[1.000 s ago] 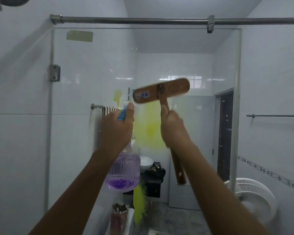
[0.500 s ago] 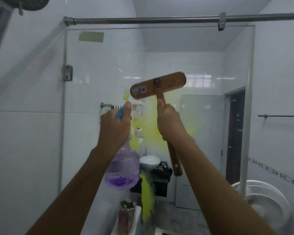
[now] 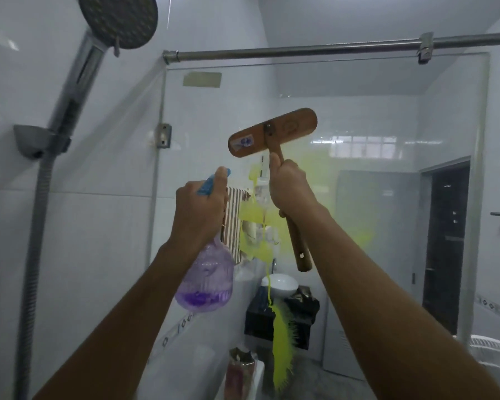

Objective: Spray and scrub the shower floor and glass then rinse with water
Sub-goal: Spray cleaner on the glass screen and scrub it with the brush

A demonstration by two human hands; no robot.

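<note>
The glass shower panel stands right in front of me, smeared with a yellow stain that runs down from mid-height. My left hand grips the blue trigger head of a purple spray bottle, aimed at the glass. My right hand grips the handle of a wooden scrub brush, its head held up against the glass above the stain. The shower floor is out of view.
A shower head on a holder with a hose hangs at the upper left. A steel rail tops the glass. Beyond the glass are a striped towel, a basin, a dark doorway and a white fan.
My view has turned left and up, bringing the shower head into sight. The brush head has tilted and shifted a little across the glass; both hands keep their grips.
</note>
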